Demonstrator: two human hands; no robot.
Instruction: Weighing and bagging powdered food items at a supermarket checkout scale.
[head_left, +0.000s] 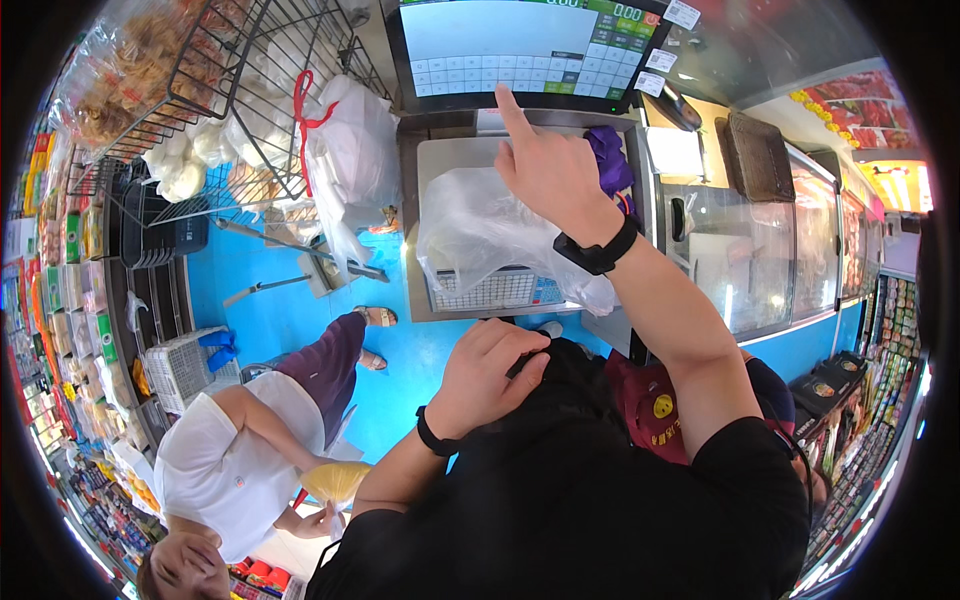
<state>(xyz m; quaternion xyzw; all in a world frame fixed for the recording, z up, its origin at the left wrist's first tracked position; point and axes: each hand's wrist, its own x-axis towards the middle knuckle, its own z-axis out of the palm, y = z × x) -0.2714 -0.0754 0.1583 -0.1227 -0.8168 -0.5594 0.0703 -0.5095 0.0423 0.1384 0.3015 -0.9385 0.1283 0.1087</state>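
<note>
My right hand (555, 169) reaches out with its index finger at the lower edge of a touchscreen (517, 52) that shows a keyboard layout. That hand holds nothing, and a black watch is on its wrist. Below it, a clear plastic bag (480, 214) lies crumpled across the pan of a weighing scale (450, 154). The scale's keypad (487, 291) faces me, partly covered by the bag. My left hand (491, 371) is close to my black shirt, loosely bent, thumb apart from the fingers. Nothing shows in it, though its palm is hidden.
A wire rack (247, 97) with bagged goods stands at left, a red-tied white bag (352, 142) beside it. A person (240, 442) in a white top holds a yellow bag (337, 480). Another person's maroon apron (649, 405) shows behind my right arm. Purple cloth (609, 161) and glass display case (739, 255) lie right.
</note>
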